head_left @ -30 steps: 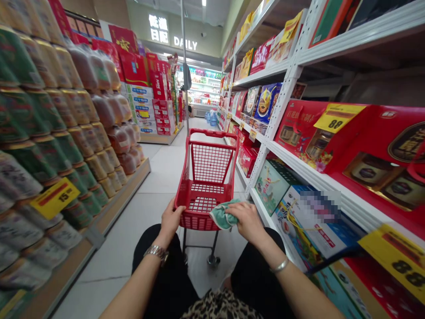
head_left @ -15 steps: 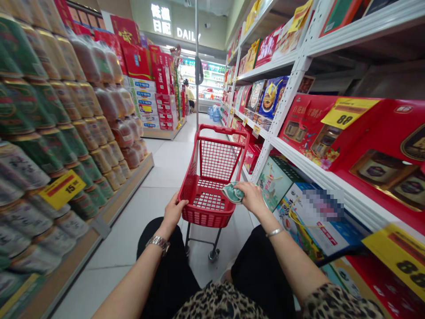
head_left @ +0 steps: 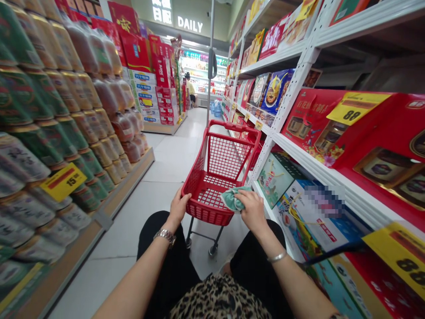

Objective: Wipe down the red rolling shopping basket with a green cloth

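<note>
A small red shopping cart (head_left: 226,164) stands in the aisle right in front of my knees. My left hand (head_left: 179,207) grips the near left corner of its basket rim, fingers curled over the edge. My right hand (head_left: 253,210) presses a crumpled teal cloth (head_left: 233,200) against the right rim of the basket. A watch is on my left wrist and a thin bracelet on my right. The basket looks empty apart from the cloth.
Stacked drink bottles and cans (head_left: 49,133) fill the left shelving with a yellow price tag (head_left: 63,181). White shelves (head_left: 299,155) of red gift boxes run along the right. A pole (head_left: 210,66) rises behind the cart. A person (head_left: 190,91) sits far down the aisle.
The cart has shifted right and tilted toward the right shelf. My right hand with the cloth slid along the right rim, forward then back toward me; my left hand kept its hold on the corner.
</note>
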Motion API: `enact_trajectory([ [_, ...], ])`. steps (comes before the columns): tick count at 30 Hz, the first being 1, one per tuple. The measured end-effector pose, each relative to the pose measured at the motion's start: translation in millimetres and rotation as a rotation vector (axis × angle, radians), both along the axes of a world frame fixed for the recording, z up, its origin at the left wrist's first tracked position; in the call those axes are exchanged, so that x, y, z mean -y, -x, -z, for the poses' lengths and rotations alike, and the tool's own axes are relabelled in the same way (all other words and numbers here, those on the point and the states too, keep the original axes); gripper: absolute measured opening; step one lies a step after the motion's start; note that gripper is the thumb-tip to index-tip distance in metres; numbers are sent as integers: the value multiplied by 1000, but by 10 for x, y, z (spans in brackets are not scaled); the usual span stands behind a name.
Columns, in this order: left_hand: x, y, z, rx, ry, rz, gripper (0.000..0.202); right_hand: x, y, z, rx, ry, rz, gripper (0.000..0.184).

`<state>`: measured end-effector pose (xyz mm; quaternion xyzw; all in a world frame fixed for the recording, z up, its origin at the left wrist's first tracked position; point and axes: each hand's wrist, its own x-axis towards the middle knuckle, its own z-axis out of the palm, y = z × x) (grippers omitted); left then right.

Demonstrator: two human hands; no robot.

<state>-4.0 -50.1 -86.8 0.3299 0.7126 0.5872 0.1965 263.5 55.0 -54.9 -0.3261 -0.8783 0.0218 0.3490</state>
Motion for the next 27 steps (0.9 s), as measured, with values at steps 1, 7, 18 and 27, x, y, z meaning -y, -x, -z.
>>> enact_trajectory([
  [1, 0, -3, 1, 1, -4, 0, 64, 80, -11, 16, -4, -23, 2, 51],
  [7, 16, 58, -3, 47, -25, 45, 64, 337, -128, 85, 25, -109, -43, 52],
  [18, -93, 240, 49, 116, -100, 134, 61, -278, -157, -51, 26, -48, 59, 51],
  [27, -234, 312, 31, 133, -105, 155, 65, -488, -112, 40, -66, -70, 159, 48],
])
